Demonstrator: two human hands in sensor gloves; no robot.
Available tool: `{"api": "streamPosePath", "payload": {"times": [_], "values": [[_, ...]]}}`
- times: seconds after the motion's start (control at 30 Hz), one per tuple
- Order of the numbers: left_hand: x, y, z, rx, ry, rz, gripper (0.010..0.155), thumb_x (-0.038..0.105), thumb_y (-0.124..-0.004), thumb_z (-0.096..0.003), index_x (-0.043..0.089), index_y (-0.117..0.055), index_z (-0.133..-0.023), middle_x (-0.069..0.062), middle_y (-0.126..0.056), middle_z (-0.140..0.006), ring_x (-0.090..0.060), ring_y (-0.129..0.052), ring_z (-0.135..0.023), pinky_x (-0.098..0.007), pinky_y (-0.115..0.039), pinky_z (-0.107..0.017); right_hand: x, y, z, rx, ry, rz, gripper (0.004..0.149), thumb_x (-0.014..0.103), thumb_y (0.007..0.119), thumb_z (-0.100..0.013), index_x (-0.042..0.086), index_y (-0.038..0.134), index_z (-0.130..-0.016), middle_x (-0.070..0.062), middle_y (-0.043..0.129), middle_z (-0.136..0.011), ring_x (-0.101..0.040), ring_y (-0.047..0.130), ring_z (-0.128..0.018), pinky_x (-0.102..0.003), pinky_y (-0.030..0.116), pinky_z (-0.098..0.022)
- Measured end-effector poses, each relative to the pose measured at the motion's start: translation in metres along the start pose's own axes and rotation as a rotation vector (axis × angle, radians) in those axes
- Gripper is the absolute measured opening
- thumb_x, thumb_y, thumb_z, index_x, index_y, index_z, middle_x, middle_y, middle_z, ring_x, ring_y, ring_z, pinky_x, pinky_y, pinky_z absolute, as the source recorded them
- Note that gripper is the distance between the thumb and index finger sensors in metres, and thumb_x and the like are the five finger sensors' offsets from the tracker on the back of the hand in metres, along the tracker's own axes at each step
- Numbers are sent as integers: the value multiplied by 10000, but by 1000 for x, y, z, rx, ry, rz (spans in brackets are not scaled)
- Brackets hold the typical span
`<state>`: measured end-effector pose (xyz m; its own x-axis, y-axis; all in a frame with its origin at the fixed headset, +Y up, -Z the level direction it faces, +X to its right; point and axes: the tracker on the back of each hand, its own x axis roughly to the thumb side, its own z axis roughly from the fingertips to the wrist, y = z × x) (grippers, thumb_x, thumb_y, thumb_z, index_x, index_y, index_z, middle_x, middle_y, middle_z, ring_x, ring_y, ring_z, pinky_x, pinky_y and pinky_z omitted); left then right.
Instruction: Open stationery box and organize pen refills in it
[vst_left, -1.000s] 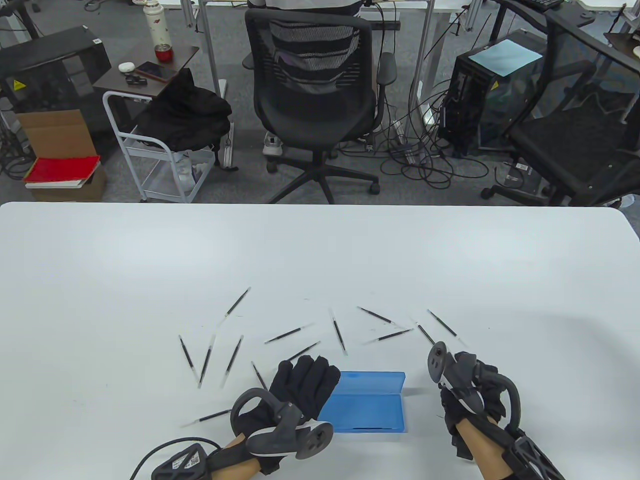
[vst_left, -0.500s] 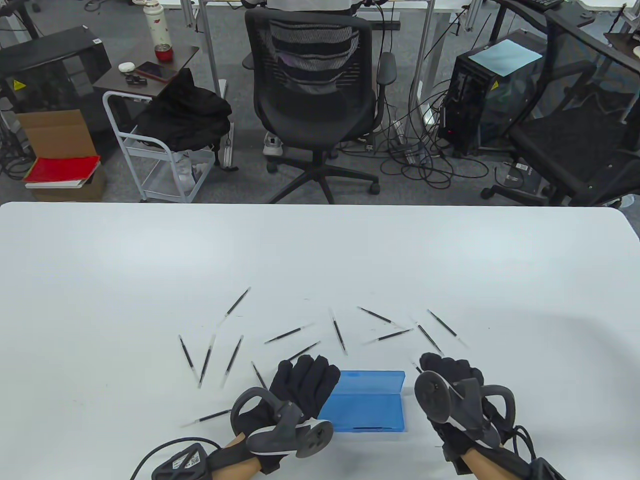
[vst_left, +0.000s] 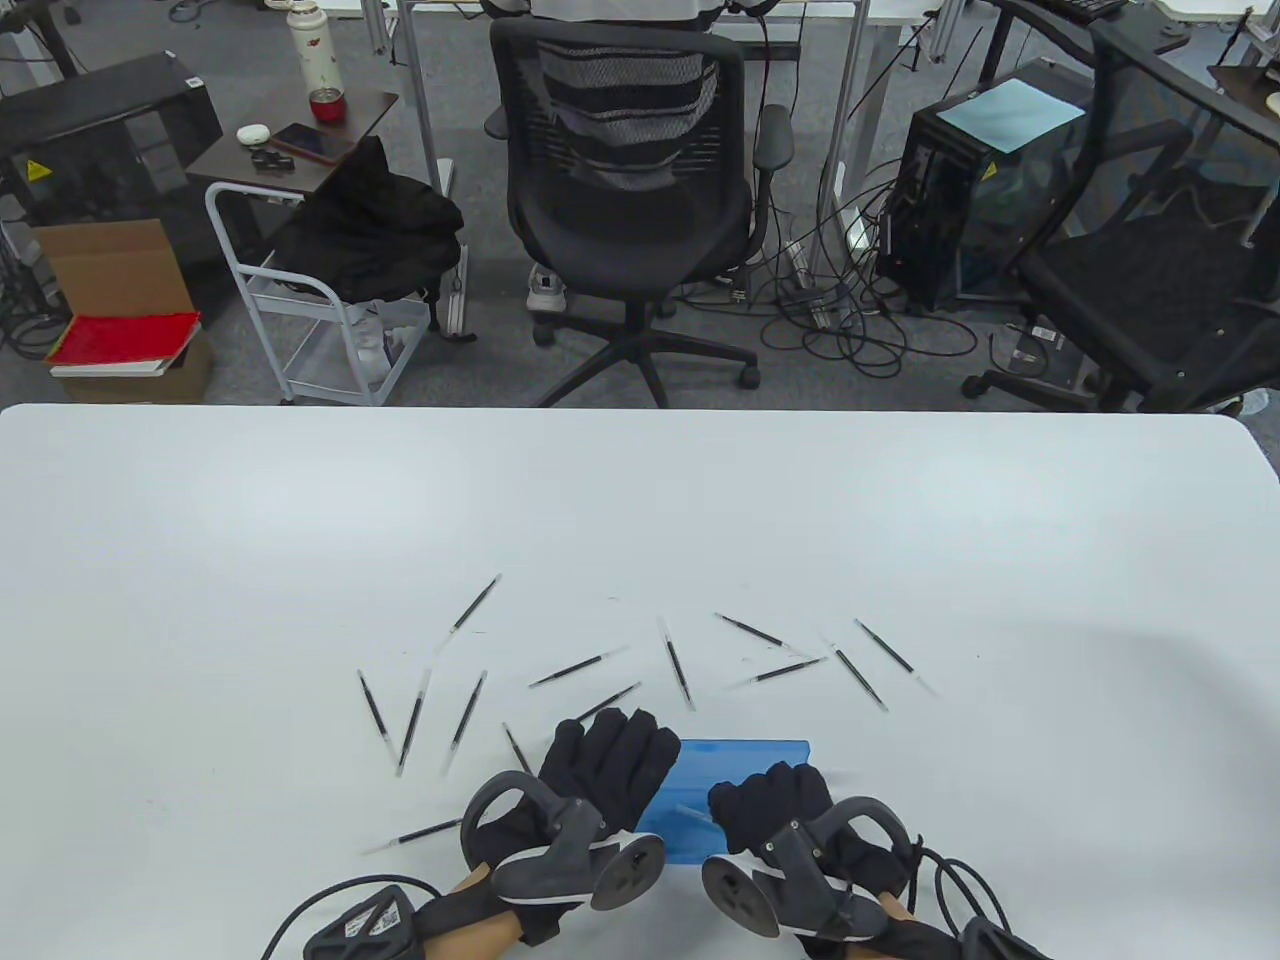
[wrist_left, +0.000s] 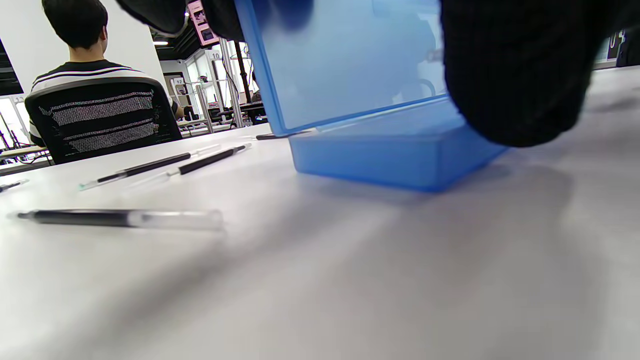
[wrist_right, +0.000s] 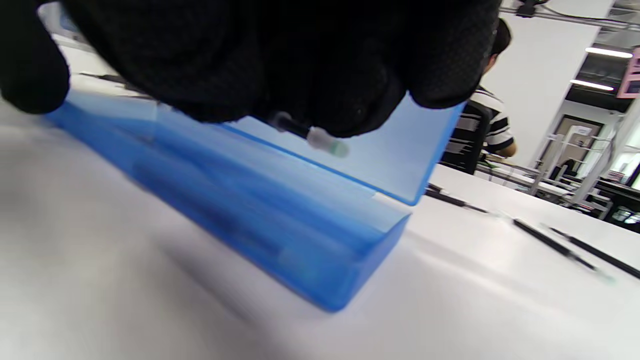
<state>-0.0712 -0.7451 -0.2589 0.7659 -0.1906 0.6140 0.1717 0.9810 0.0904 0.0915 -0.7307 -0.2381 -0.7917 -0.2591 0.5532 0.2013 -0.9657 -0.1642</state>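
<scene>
The translucent blue plastic stationery box (vst_left: 735, 760) lies open under both hands, its lid upright. The right hand (vst_left: 775, 810) pinches a clear-tipped black pen refill (wrist_right: 307, 132) just above the tray; the step looks like loading refills, and next the fingers should lower it lengthwise and let go. The left hand (vst_left: 600, 765) rests straight-fingered against the lid's left end. Beyond the fingertips, loose refills (vst_left: 680, 675) scatter over the white table (vst_left: 640, 500). The tray's contents are blurred.
</scene>
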Motion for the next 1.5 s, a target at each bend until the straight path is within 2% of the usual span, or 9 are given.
{"api": "streamPosePath", "payload": {"times": [0.2, 0.5, 0.6, 0.77, 0.97, 1.13, 1.27, 1.5], "values": [[-1, 0, 0, -4, -1, 8, 1145, 628, -831, -429, 139, -136, -1197, -173, -204, -1287, -485, -391, -1180, -681, -471, -826, 7, 10, -9, 10, -124, 27, 564, 325, 907, -447, 180, 727, -962, -13, 976, -779, -299, 986, -687, -571, 779, -660], [-2, -1, -1, -5, -3, 13, 1147, 629, -830, -429, 140, -132, -1196, -172, -196, -1287, -484, -384, -1182, -682, -466, -828, 2, 13, -14, 28, -117, -9, 562, 328, 889, -461, 205, 709, -978, -1, 961, -817, -294, 971, -721, -561, 766, -676], [-2, -1, 0, -2, -2, 8, 1146, 628, -829, -431, 139, -131, -1197, -172, -198, -1287, -485, -387, -1180, -681, -468, -826, 0, 9, -11, -4, -117, -7, 557, 345, 893, -453, 218, 722, -968, 3, 967, -812, -286, 974, -718, -551, 771, -675], [-2, 0, 0, -2, 0, 7, 1147, 631, -828, -429, 141, -130, -1197, -171, -198, -1287, -485, -388, -1180, -680, -470, -826, -15, -11, -2, -84, -92, -68, 530, 328, 896, -456, 226, 743, -953, 9, 981, -789, -277, 986, -700, -545, 784, -663], [-2, 0, 0, -4, 0, 8, 1147, 632, -827, -430, 144, -128, -1196, -170, -196, -1286, -486, -385, -1180, -680, -470, -826, -51, -38, 6, -183, 58, -117, 521, 322, 898, -457, 224, 754, -948, 7, 988, -782, -280, 990, -692, -548, 786, -660], [-2, -1, 0, -4, 0, 10, 1148, 633, -828, -429, 144, -127, -1196, -168, -195, -1287, -487, -385, -1179, -682, -467, -826, -88, -47, 3, -211, 237, -156, 521, 313, 899, -462, 216, 753, -953, -6, 987, -786, -291, 987, -695, -556, 779, -660], [-2, -1, 0, -3, -1, 9, 1146, 632, -826, -433, 143, -124, -1196, -171, -193, -1286, -487, -383, -1179, -681, -467, -826, -114, -39, -7, -183, 388, -138, 526, 311, 899, -464, 209, 752, -959, -10, 988, -790, -295, 989, -694, -559, 782, -655], [-2, -1, 0, -2, -1, 7, 1144, 633, -824, -433, 143, -125, -1195, -170, -192, -1286, -487, -383, -1179, -680, -468, -826, -149, 3, -34, 14, 563, -132, 566, 308, 906, -466, 191, 727, -990, -34, 970, -838, -316, 973, -729, -570, 765, -668]]}}
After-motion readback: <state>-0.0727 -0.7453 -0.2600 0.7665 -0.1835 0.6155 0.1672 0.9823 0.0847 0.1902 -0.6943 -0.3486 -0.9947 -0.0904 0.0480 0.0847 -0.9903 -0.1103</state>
